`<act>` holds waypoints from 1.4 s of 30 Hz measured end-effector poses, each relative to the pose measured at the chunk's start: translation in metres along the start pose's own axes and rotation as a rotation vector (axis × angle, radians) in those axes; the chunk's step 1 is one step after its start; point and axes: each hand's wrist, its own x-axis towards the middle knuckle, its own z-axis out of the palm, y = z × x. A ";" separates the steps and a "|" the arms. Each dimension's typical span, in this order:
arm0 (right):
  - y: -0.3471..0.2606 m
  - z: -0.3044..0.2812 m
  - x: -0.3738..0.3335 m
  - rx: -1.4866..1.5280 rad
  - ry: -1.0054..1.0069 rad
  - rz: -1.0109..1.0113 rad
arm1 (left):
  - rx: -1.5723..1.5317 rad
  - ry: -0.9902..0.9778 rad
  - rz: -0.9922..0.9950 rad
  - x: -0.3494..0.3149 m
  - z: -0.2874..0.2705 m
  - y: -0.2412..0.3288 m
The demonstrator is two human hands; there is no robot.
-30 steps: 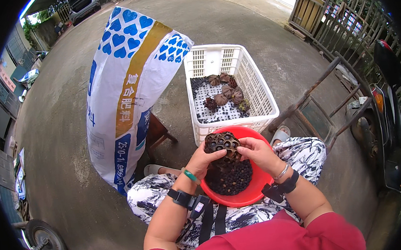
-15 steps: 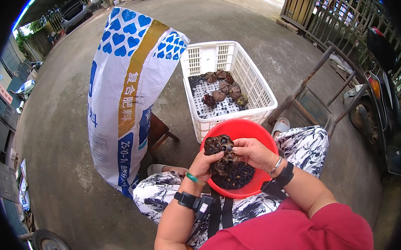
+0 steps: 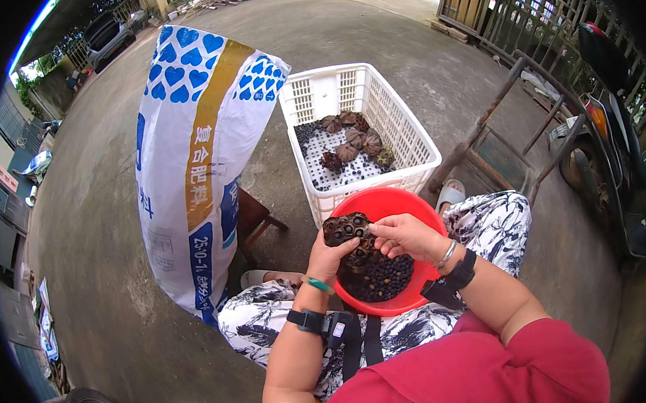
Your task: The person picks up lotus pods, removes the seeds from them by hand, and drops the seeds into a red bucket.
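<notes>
My left hand grips a dried brown lotus seed pod above the red basin, with the thumb across its pitted face. Dark round seeds sit in several of the pod's holes. At the pod's right edge my right hand is closed, thumb and forefinger pinched against the rim; whether a seed is between them is hidden. Below, the red basin rests at my lap, with many loose dark lotus seeds inside.
Beyond the basin stands a white plastic crate holding several brown pods and scattered seeds. A tall white-and-blue woven sack leans by a wooden stool on the left. At right are a worn chair frame and a motorbike.
The left hand has turned the pod, so its pitted face shows differently. My right fingers have shifted slightly down and right along its edge. The view has also moved a little.
</notes>
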 end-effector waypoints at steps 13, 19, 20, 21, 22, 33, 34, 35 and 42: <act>0.016 -0.012 0.003 0.199 -0.097 -0.040 | -0.205 -0.171 -0.264 0.005 0.003 -0.001; 0.026 -0.024 0.008 0.192 -0.042 0.035 | -0.126 -0.069 -0.167 0.008 -0.003 -0.013; 0.026 -0.026 0.009 0.199 -0.029 0.007 | -0.146 -0.023 -0.149 0.009 -0.004 -0.014; 0.026 -0.028 0.009 0.206 -0.016 -0.021 | -0.148 -0.022 -0.150 0.010 -0.004 -0.014; 0.024 -0.029 0.006 0.078 0.013 0.019 | -0.170 -0.013 -0.146 0.010 -0.006 -0.013; 0.030 -0.022 0.014 0.153 -0.166 0.139 | -0.108 -0.049 -0.080 0.008 -0.002 -0.009; 0.029 -0.017 0.013 0.160 -0.136 0.148 | -0.109 -0.049 -0.080 0.008 -0.004 -0.012; 0.028 -0.012 0.011 0.168 -0.108 0.156 | -0.108 -0.050 -0.092 0.008 -0.005 -0.014; 0.029 0.001 0.010 0.280 -0.114 0.000 | -0.308 -0.132 -0.230 0.002 -0.003 -0.006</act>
